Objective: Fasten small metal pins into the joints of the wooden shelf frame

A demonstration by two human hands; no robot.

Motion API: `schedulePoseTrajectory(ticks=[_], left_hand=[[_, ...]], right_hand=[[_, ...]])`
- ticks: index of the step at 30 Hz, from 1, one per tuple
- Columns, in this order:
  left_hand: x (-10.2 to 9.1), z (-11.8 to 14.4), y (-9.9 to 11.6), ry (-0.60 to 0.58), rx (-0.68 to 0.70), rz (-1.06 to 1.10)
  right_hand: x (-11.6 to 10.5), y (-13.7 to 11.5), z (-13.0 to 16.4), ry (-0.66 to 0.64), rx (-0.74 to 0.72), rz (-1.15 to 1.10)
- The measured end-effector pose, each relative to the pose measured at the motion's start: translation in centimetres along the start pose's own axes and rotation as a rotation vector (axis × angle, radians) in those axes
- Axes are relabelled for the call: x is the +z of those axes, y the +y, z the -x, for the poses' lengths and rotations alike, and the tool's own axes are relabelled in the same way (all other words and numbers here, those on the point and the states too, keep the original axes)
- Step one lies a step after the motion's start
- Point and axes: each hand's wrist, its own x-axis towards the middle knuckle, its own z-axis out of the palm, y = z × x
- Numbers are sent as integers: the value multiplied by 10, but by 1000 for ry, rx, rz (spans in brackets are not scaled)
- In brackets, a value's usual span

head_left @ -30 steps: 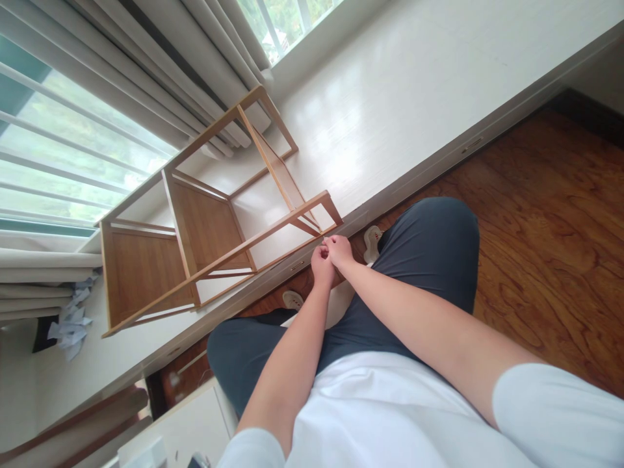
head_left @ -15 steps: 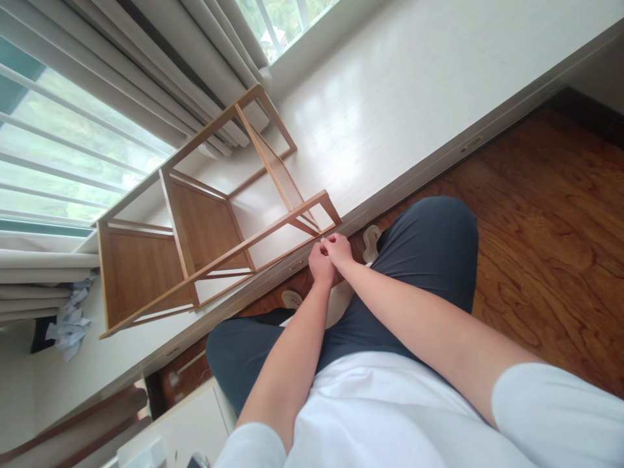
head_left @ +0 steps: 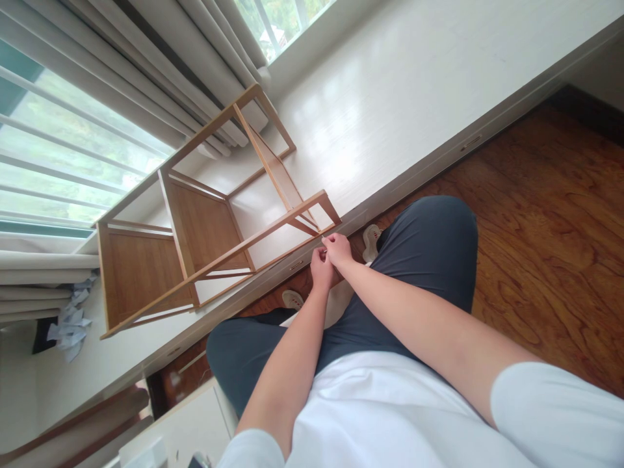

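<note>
Sitting with knees apart, the person faces a white window-ledge surface (head_left: 414, 84) of glossy painted board. Far left: crumpled bluish paper (head_left: 68, 328) by pleated cream curtains (head_left: 160, 71). Next, a wooden shelf frame (head_left: 195, 221) lies tipped on its side on that surface; thin square rails, flat bamboo-toned panels, matte grain. Its near corner (head_left: 327, 209) sits just above the two hands. Left hand (head_left: 322, 270) has its fingers curled in, tips meeting the right hand (head_left: 337, 249), whose fingers are likewise curled; something very small may be pinched between them, too small to identify, so what is gripped cannot be told. Judgement: fine pinch work goes best with forearms braced on the thighs and hands close to the corner. Right of them: dark trousers (head_left: 433, 240), glossy brown wood-grain floor (head_left: 550, 221).
</note>
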Motion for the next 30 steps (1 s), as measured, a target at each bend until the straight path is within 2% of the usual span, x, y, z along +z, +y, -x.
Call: schedulePoseTrajectory(ticks=[4,11,20,26,30], left_hand=[[-4,2,-3,-9,53,44],[-8,8,6,38,78,71],[-8,11,14,-21,44,173],[-5,5,4,-46,5,184],[0,-2,-5,-109,5,219]], right_hand=[[-1,-1,0,-4,5,3],[-1,-3,1,-9,-9,25],[-1,-2,0,-8,-15,21],[0,0,0,-7,-13,0],[-1,-2,2,-23,-19,8]])
